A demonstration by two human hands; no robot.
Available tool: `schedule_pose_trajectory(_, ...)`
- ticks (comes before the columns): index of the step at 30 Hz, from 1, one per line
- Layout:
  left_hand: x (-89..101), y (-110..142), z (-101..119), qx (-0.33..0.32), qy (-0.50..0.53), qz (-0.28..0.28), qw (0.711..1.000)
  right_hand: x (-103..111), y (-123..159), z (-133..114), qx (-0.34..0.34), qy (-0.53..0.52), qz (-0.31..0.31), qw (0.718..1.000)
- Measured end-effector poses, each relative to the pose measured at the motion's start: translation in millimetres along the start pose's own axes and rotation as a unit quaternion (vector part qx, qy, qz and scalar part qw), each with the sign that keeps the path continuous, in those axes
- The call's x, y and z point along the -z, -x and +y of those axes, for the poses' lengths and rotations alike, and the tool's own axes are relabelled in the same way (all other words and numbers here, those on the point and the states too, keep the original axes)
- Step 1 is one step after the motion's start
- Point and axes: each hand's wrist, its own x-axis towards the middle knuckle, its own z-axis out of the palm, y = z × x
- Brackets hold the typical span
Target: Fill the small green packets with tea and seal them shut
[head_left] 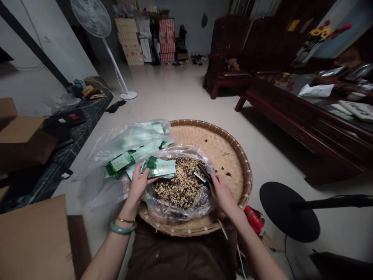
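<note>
My left hand (pixel 138 182) grips a stack of green and pale mint packets (pixel 163 167), pinched at their left end. In my right hand (pixel 221 191) is a black two-armed clamp-like tool (pixel 204 173) with a pale strip along one arm; its exact kind is unclear. Both hands are over an open clear plastic bag (pixel 175 214), which holds a loose mix of dark and cream-coloured dried bits (pixel 182 181). The bag rests in a round woven bamboo tray (pixel 237 155). More green packets (pixel 119 162) lie left of my hand, on and under clear plastic (pixel 99 186).
Cardboard boxes (pixel 35 237) stand at the left, near a dark marble ledge (pixel 75 136). A black round base (pixel 287 212) is right of the tray. Farther off are a white standing fan (pixel 116 70), a dark wooden table (pixel 303 128) and a wooden chair (pixel 227 46).
</note>
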Motion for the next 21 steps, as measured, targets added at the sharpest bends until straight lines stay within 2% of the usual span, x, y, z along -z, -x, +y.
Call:
schedule_pose_trajectory(2, -1.4, 1.1, -8.1, -0.008, -0.014, -0.003, 1.0, 1.6, 6.2, 2.4, -0.002, -0.02, 0.005, 1.0)
schedule_pose_trajectory(4, 1.7, 3.0, -14.1, -0.063, -0.107, 0.007, 0.992, 3.0, 12.2, 1.3, -0.006, -0.041, 0.009, 0.999)
schedule_pose_trajectory(5, 4.4, 5.0, -16.0, -0.105, -0.175, 0.016, 0.979, 3.6, 14.8, -0.2, -0.008, -0.053, 0.007, 0.999)
schedule_pose_trajectory(8, 12.3, 17.1, -16.4, -0.218, -0.377, 0.032, 0.9, 5.1, 20.1, -5.9, -0.004, -0.097, -0.014, 0.995)
schedule_pose_trajectory(11, 14.1, 34.7, -10.4, -0.26, -0.505, 0.034, 0.822, 7.6, 22.4, -8.9, 0.012, -0.123, -0.039, 0.992)
schedule_pose_trajectory(13, 11.5, 42.8, -5.9, -0.293, -0.557, 0.046, 0.776, 10.0, 24.0, -7.6, 0.014, -0.102, -0.035, 0.994)
schedule_pose_trajectory(14, 9.7, 44.5, -4.5, -0.318, -0.567, 0.03, 0.76, 11.4, 25.3, -5.9, 0.012, -0.08, -0.027, 0.996)
schedule_pose_trajectory(17, 4.1, 39.5, -4.6, -0.378, -0.563, -0.073, 0.732, 14.9, 31.2, 1.5, 0.006, 0.01, -0.016, 1.0)
schedule_pose_trajectory(19, 2.1, 31.1, -7.0, -0.387, -0.556, -0.118, 0.726, 15.8, 35.9, 7.3, 0.009, 0.054, -0.03, 0.998)
schedule_pose_trajectory(21, 2.5, 22.6, -8.9, -0.382, -0.553, -0.124, 0.73, 15.5, 39.6, 13.1, 0.011, 0.07, -0.042, 0.997)
